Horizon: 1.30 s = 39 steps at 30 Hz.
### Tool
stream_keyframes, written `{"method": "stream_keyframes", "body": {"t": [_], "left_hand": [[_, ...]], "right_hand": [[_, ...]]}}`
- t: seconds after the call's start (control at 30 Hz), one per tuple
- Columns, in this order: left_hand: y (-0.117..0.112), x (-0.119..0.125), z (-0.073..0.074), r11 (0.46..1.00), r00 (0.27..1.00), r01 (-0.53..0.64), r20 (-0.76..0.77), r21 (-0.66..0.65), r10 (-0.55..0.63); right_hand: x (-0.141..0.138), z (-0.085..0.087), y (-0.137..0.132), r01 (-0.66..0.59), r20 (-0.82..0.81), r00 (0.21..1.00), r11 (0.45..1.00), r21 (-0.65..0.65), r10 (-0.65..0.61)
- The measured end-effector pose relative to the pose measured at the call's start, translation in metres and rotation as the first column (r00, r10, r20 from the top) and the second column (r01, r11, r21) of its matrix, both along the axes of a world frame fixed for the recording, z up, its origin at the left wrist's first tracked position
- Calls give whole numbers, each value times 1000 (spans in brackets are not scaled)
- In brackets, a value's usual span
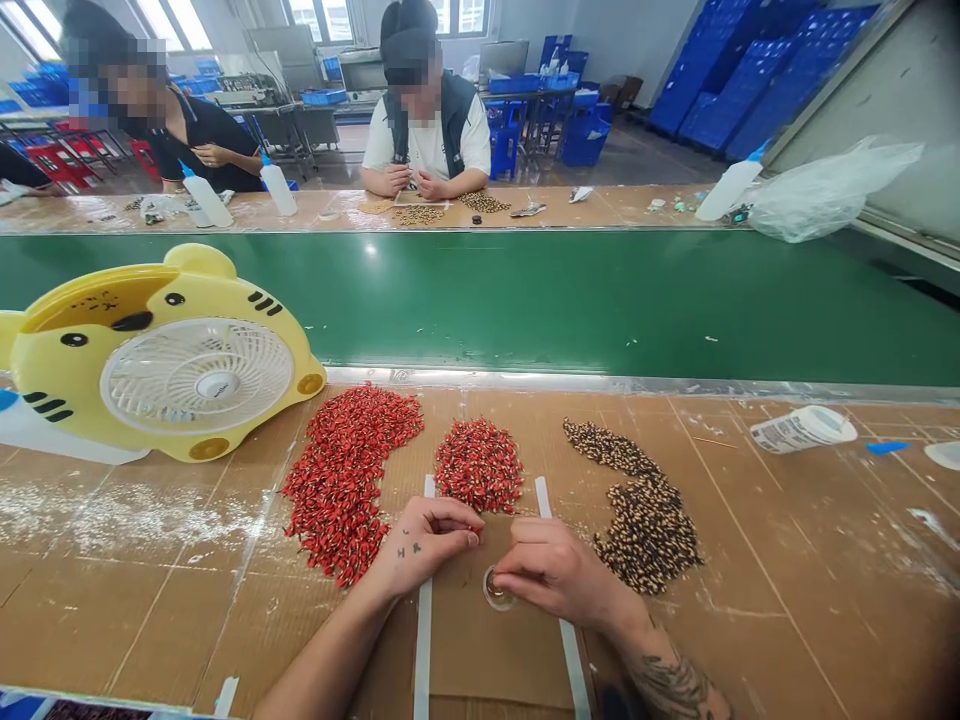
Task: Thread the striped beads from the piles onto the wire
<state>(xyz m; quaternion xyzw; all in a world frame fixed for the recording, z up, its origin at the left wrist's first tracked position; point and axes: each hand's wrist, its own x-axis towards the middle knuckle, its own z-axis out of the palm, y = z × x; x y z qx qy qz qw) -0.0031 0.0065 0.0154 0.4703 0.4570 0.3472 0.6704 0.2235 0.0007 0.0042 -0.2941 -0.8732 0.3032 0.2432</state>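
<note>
My left hand (431, 545) is closed in a pinch above the left side of a taped cardboard sheet (487, 655). Whatever lies between its fingertips is too small to make out. My right hand (555, 565) also pinches, its fingertips over a small round clear dish (496, 600) on the sheet. The fingers partly cover the dish and hide what they hold, if anything. Just beyond my hands sits a small heap of red pieces (480, 465). A larger heap of red pieces (349, 470) spreads to the left, and black-and-tan pieces (649, 520) curve along the right.
A yellow animal-faced fan (60, 385) stands at the left. On the right lie a white tub (802, 430) and a blue scrap (887, 448). Past the green belt (570, 300), two people sit at a far bench with white bottles (731, 188) and a plastic bag (825, 195).
</note>
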Motion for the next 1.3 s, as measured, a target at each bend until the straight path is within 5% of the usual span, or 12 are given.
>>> {"method": "stream_keyframes", "body": {"t": [0.37,0.7,1.13,1.3], "left_hand": [[-1,2,1,998,999,-5,-35,-64,3],[-2,2,-3,999,998,37,-57,-36,-39],[-3,1,-2,999,999,5,-31,-38,-6],[-3,3,0,999,991,45,-125,23,-42]], "right_hand": [[11,16,0,-89,154,983,995,-52,96],[-5,2,-3,36,29,999,997,64,-37],[1,8,0,-56,1,998,995,-87,57],[9,12,0,190,-207,954,972,-138,-216]]}}
